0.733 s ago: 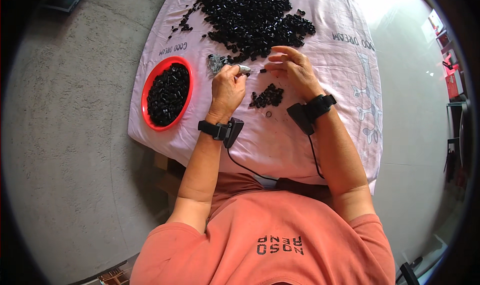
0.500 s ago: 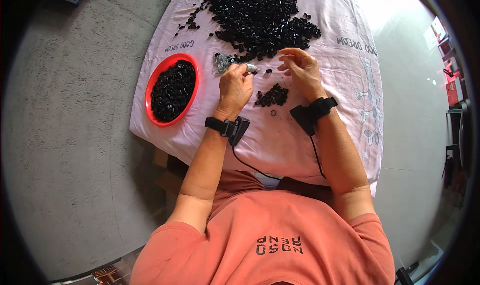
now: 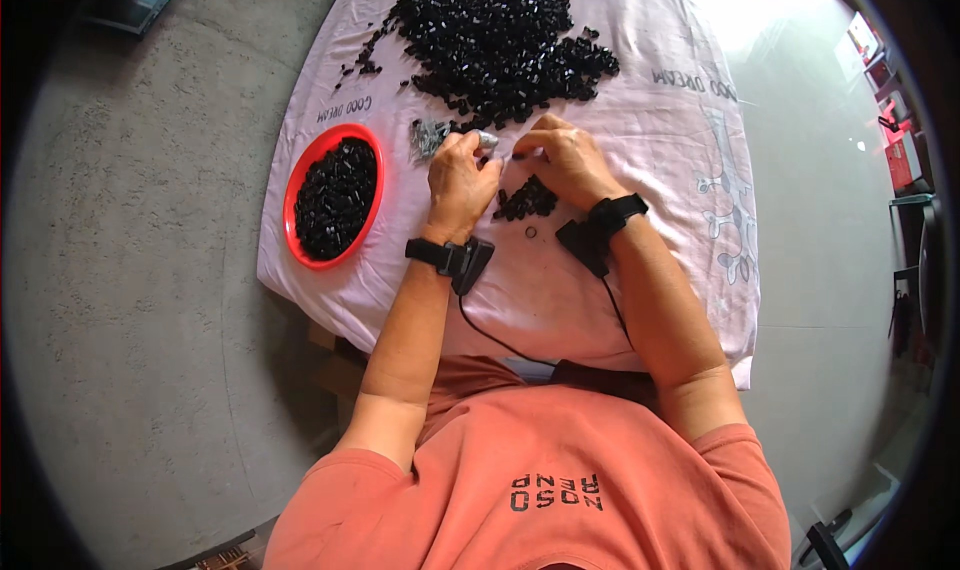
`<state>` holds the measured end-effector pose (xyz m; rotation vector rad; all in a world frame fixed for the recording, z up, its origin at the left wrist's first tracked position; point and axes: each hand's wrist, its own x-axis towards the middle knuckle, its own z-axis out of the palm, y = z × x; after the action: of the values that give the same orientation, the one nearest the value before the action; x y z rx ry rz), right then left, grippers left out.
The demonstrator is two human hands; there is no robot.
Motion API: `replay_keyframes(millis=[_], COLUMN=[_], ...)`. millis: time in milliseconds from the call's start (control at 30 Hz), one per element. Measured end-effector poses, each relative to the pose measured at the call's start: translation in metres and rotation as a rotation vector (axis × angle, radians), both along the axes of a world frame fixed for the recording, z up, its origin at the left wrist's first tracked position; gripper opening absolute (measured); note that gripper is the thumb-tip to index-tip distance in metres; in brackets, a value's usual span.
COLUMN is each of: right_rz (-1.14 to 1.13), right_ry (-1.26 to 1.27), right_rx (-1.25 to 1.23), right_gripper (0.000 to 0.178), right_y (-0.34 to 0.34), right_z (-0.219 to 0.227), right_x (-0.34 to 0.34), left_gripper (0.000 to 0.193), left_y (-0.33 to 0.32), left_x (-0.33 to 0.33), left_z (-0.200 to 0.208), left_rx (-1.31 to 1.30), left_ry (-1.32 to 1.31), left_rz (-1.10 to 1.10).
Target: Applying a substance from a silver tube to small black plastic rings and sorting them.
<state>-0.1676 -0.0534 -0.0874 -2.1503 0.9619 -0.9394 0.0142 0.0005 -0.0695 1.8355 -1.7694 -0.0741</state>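
My left hand (image 3: 462,185) is closed in a pinch beside a small heap of thin grey metal pieces (image 3: 430,138). A silvery grey wrap (image 3: 488,140) shows at its fingertips; what the pinch holds is hidden. Close by on the right, my right hand (image 3: 570,162) has its thumb and fingertips together on a small black piece (image 3: 518,156). Just below the fingertips lies a small pile of black pieces (image 3: 526,200), with a little dark ring (image 3: 531,233) under it. Beyond both hands spreads a large heap of shiny black pieces (image 3: 500,45).
An oval red basin (image 3: 291,232) full of black pieces stands at the left on the pink cloth (image 3: 640,300) covering the table. Black straps with small boxes (image 3: 470,262) sit on both wrists, trailing cables. Red and dark objects (image 3: 905,160) stand along the right.
My right hand has moved left and closed on a small black piece near my left hand. My left hand stays beside the grey pieces. The whole view has shifted slightly.
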Motion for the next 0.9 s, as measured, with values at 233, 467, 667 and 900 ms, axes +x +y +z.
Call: replay_keyframes(millis=[233,467,667,900], right_rz=[-0.016,-0.017,-0.049,-0.037], right_ry=[-0.104,-0.332,-0.352,-0.361], right_rx=[0.032,0.285,0.361,0.323], right_gripper=[0.011,0.010,0.016,0.018], right_y=[-0.005,-0.006,-0.009,-0.010], right_z=[0.002,0.008,0.004,0.007], right_x=[0.000,-0.001,-0.001,-0.001], left_gripper=[0.013,0.012,0.010,0.010], left_y=[0.003,0.010,0.014,0.005], left_x=[0.000,0.006,-0.002,0.001], left_z=[0.000,-0.006,0.003,-0.005], left_rx=[0.003,-0.017,0.006,-0.064], left_ry=[0.014,-0.005,-0.019,-0.070], left_rz=[0.012,-0.001,0.006,-0.004])
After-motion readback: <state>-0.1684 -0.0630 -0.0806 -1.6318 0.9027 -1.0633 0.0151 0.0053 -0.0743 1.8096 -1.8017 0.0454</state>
